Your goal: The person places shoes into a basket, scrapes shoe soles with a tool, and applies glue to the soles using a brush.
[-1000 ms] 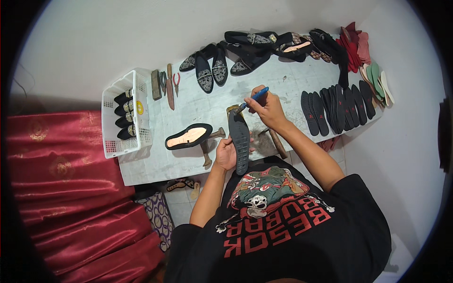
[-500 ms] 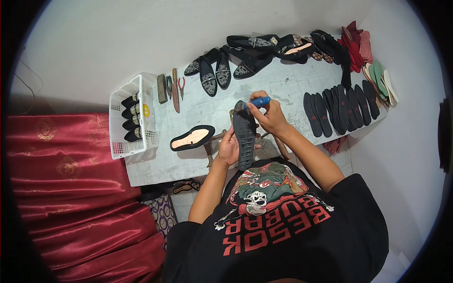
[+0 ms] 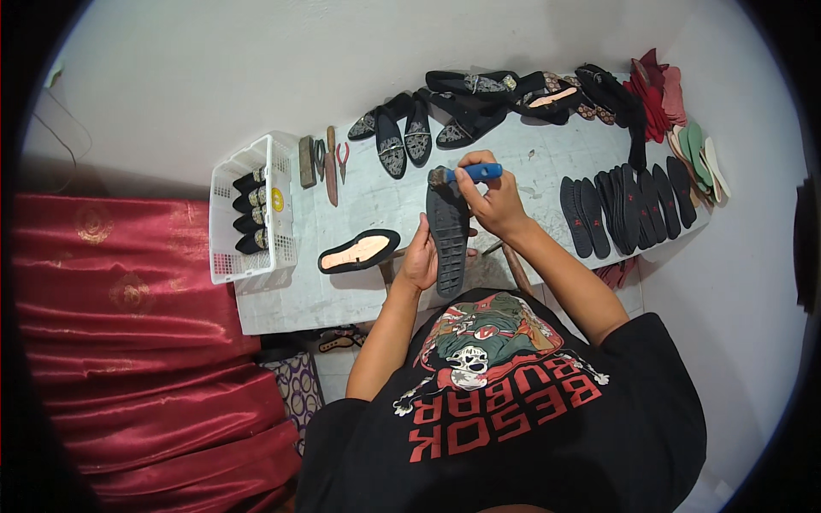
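Observation:
My left hand (image 3: pixel 419 261) grips a black ribbed shoe sole (image 3: pixel 449 235) from its left side, fingers showing beyond its right edge. The sole stands lengthwise above the table's near edge. In my right hand (image 3: pixel 498 207) is a blue-handled brush (image 3: pixel 481 172), its dark bristles touching the sole's far end. Left of my left hand lies a black shoe upper (image 3: pixel 359 251) with its pale underside facing up. A wooden tool handle (image 3: pixel 516 269) shows below my right wrist; other tools under my hands are mostly hidden.
Several black soles (image 3: pixel 623 209) line the table's right side. Patterned black shoes (image 3: pixel 391 152) lie along the back, beside pliers (image 3: pixel 343 162) and a knife (image 3: pixel 332 175). A white basket (image 3: pixel 242 272) holds more shoes at left. Red fabric pieces (image 3: pixel 653 107) sit back right.
The brush has moved slightly toward the far left end of the sole, and its handle lies more level. The whole view has shifted a little; both hands keep their holds.

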A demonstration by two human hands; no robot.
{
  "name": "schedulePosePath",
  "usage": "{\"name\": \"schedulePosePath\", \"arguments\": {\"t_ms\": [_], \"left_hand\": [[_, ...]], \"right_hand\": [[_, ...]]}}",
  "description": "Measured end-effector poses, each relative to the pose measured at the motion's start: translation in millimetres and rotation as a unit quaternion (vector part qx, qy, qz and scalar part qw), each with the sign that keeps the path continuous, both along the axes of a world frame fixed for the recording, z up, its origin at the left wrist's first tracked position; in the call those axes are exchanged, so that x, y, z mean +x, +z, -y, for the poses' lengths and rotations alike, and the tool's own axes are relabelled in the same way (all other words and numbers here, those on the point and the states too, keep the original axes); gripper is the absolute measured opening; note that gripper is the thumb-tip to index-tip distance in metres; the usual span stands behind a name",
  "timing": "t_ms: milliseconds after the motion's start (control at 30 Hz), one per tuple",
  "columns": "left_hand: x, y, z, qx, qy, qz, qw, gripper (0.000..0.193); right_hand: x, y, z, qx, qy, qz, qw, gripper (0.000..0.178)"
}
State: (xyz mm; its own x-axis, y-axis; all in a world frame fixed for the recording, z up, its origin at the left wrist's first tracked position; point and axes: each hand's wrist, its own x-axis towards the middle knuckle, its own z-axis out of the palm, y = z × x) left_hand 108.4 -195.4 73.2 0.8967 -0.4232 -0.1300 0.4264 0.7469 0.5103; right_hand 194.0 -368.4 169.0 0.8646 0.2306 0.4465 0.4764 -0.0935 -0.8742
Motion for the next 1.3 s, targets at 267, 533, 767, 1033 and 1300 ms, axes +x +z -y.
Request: {"name": "schedulePosePath", "arguments": {"t_ms": [267,533,767,1033,1300], "left_hand": [[17,25,-9,0.017,0.088,-0.061,0.994,0.073],[10,14,-7,-0.042,0.024,0.006,0.999,0.074],[22,26,-5,-0.002,0.100,0.012,0.995,0.069],[19,19,5,-0.155,-0.022,0.067,0.985,0.061],[32,32,-16,-0.036,0.061,0.020,0.997,0.075]], "right_hand": [[-45,-13,-13,0.007,0.053,0.093,0.994,0.015],[2,4,-13,0.054,0.021,0.012,0.998,0.016],[-52,-15,-20,0.016,0.040,0.029,0.999,0.017],[13,8,-17,0.003,-0.045,0.051,0.998,0.016],[-52,-19,-8,0.022,0.076,-0.087,0.993,0.014]]}}
